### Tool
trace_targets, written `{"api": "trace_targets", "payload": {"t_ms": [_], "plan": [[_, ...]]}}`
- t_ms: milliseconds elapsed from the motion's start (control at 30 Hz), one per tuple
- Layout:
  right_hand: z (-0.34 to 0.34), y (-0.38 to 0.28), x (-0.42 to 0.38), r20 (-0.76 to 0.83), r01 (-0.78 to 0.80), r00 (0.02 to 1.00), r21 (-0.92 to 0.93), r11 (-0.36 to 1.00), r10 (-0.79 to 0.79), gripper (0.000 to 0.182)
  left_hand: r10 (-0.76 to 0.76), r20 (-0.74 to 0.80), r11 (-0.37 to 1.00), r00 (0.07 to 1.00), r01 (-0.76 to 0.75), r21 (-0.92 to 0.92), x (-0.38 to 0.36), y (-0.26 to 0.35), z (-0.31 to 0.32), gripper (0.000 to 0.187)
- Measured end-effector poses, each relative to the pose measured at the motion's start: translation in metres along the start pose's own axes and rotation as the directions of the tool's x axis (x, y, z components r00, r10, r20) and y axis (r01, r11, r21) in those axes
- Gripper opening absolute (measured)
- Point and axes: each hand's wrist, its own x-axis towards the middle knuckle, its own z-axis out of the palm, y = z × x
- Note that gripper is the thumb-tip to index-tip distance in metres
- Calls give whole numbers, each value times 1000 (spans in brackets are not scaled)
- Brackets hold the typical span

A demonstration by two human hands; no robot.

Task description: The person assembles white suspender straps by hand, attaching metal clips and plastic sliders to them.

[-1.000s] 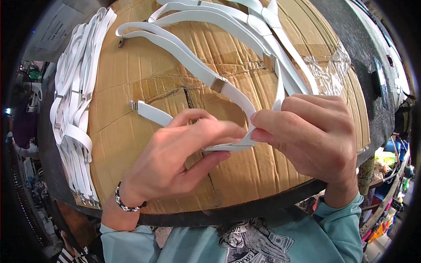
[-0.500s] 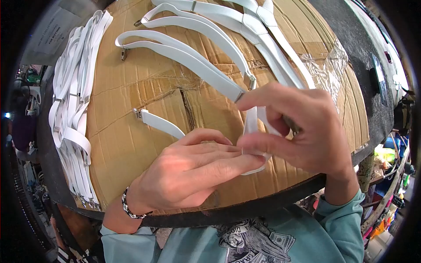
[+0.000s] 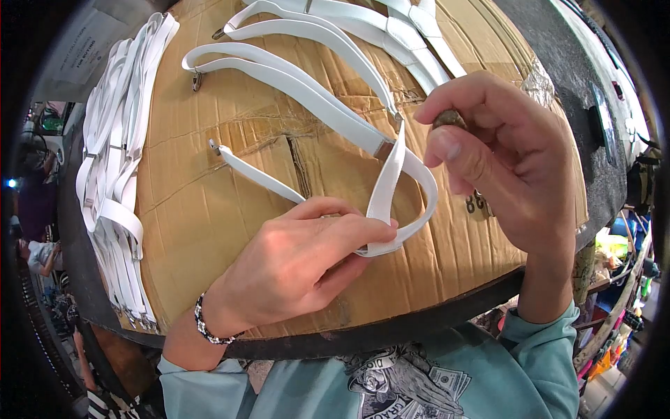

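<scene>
My left hand (image 3: 289, 258) is closed on a white elastic suspender strap (image 3: 387, 183), pinching it where it folds into a loop near the fingertips. One short strap end with a metal clip (image 3: 215, 146) sticks out to the left of that hand. Raised at the right, my right hand (image 3: 513, 157) grips a small dark brown lump (image 3: 449, 119) between thumb and forefinger, apart from the strap. A metal slider (image 3: 384, 149) sits on the strap just beyond the loop. Further back, the suspenders' long bands curve toward another clip (image 3: 197, 82).
Flattened brown cardboard (image 3: 244, 272) covers the dark table. On the left lies a long bundle of white suspenders (image 3: 115, 167) with clips at its near end. More white suspenders with a joining patch (image 3: 406, 35) lie at the back. A phone-like dark object (image 3: 604, 126) is at the right.
My right hand has moved up and right, away from the strap, and the brown lump now shows in it. My left fingers now pinch the strap, and the loop has opened out.
</scene>
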Motion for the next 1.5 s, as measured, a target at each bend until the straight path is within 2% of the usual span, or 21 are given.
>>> {"api": "trace_targets", "payload": {"t_ms": [100,300,400,533,700,833,967,1233,1433,1500], "plan": [[-3,8,1,11,150,989,-175,973,-151,17,-16,6,1000,1000,15,7,0,1,-1,33],[4,2,-4,-95,77,993,44,996,-72,17,-16,0,1000,1000,16,-7,-3,-2,-1,32],[9,2,-9,-134,147,980,-1,989,-146,17,-6,-10,1000,1000,7,10,-3,-3,-1,32],[2,-4,-25,-45,227,970,-182,957,-239,23,13,-12,1000,1000,-12,13,-6,-8,2,33],[18,-1,-46,-70,159,983,-115,981,-167,20,29,-4,998,1000,-28,51,-4,-6,2,33],[26,3,-56,-38,162,985,-158,974,-170,26,41,-21,999,999,-41,33,0,-8,2,33],[31,6,-55,-13,266,958,-323,908,-285,29,42,-8,999,999,-42,35,-1,-9,3,34],[50,8,-51,81,416,902,-427,803,-423,32,10,-31,999,999,-12,-51,0,-11,5,27],[40,17,-57,60,380,916,-448,809,-397,31,-26,-22,996,999,24,-82,3,-9,6,28],[32,20,-62,50,312,944,-465,829,-327,30,-34,-12,996,999,33,-81,2,-8,6,28]]}}
